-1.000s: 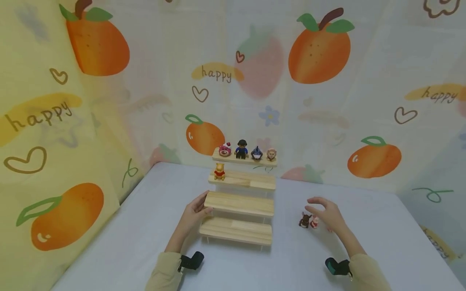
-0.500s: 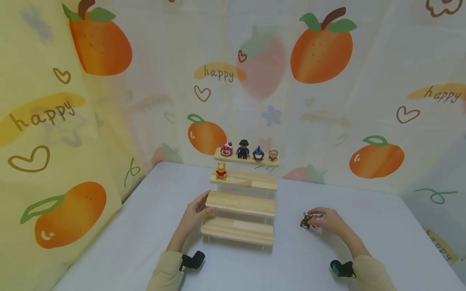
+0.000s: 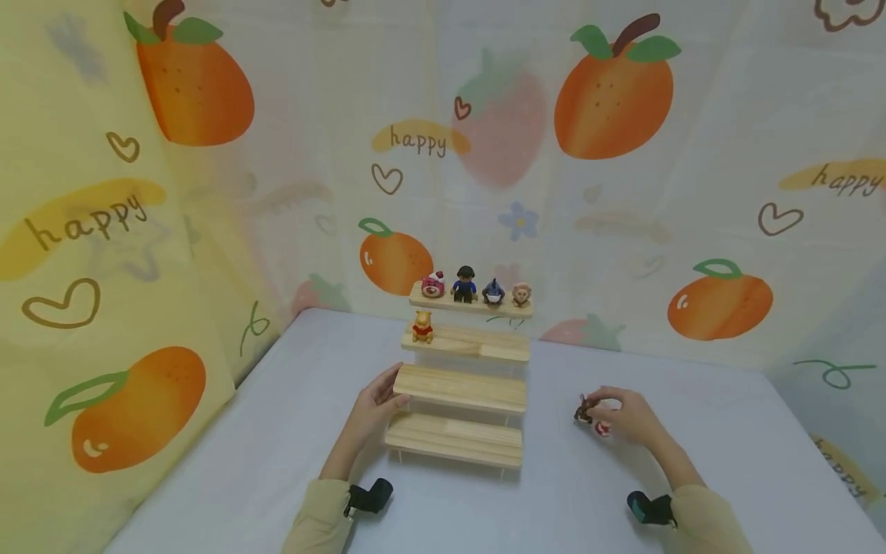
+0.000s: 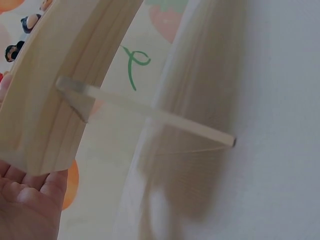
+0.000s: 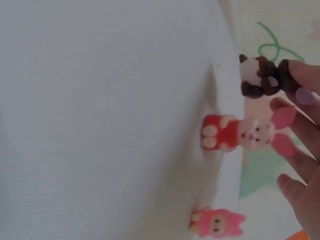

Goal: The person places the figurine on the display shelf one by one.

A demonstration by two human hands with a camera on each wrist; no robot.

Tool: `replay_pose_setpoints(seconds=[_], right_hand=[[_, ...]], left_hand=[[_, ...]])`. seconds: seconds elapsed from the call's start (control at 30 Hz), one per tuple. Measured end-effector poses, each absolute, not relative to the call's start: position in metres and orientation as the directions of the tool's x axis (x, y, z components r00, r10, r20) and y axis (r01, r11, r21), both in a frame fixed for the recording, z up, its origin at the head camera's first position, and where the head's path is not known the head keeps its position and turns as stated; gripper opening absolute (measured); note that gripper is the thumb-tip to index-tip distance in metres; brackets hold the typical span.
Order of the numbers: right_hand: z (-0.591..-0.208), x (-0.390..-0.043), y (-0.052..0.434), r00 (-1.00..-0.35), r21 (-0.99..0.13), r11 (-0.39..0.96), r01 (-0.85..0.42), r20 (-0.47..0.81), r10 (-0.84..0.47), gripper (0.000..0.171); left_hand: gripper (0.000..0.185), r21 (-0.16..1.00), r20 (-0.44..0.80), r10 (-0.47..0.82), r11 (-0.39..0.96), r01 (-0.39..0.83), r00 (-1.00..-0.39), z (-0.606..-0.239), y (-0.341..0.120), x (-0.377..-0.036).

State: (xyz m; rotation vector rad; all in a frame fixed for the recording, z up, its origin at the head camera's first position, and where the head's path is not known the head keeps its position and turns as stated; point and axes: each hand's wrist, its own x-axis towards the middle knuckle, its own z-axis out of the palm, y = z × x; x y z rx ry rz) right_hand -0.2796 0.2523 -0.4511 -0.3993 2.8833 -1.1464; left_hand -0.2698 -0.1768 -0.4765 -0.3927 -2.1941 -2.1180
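Brown figurine [image 3: 583, 412] sits at my right hand's [image 3: 626, 417] fingertips on the counter [image 3: 277, 462], well to the right of the stepped wooden stand [image 3: 460, 388]; in the head view my right grip is pinching it, with a red-and-pink piglet figurine [image 3: 603, 428] just below the same fingers. My left hand [image 3: 370, 408] rests its straight fingers against the left end of the stand's third step, thumb at the edge, clasping nothing. Four small figures line the top step and a yellow bear [image 3: 422, 327] stands at the left of the second.

From the left wrist, my palm [image 4: 27, 205] lies under the corner of a wooden step [image 4: 60, 90], touching it, fingers relaxed.

From the right wrist, my fingertips [image 5: 305, 80] close on the brown figurine [image 5: 262, 77], which looks just clear of the counter [image 5: 100, 120]. The piglet figurine [image 5: 240, 134] stands on the counter beside it, its ears near my other fingers, and a pink figurine [image 5: 216, 222] stands a little apart.
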Motion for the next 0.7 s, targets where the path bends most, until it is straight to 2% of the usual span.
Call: replay_pose_setpoints(seconds=[0.1,0.27,0.43,0.7], right_hand=[[-0.446,-0.280,0.251,-0.964,-0.699,0.667,-0.257,0.136,-0.229,0.020],[-0.438,-0.283,0.243,-0.944,-0.724,0.606,-0.330,0.247,-0.219,0.016],[-0.432,-0.279,0.236,-0.950,-0.789,0.529,-0.313,0.265,-0.167,0.018],[-0.427,-0.275,0.231,-0.953,-0.873,0.383,-0.300,0.294,-0.077,0.029]], left_hand=[[0.064,0.980,0.195,0.142,0.014,0.199,-0.970,-0.473,-0.176,-0.266],[0.064,0.973,0.219,0.173,0.032,0.227,-0.960,-0.469,-0.180,-0.273],[0.064,0.967,0.246,0.173,0.023,0.254,-0.954,-0.473,-0.179,-0.276],[0.065,0.976,0.206,0.156,0.033,0.214,-0.966,-0.474,-0.180,-0.270]])
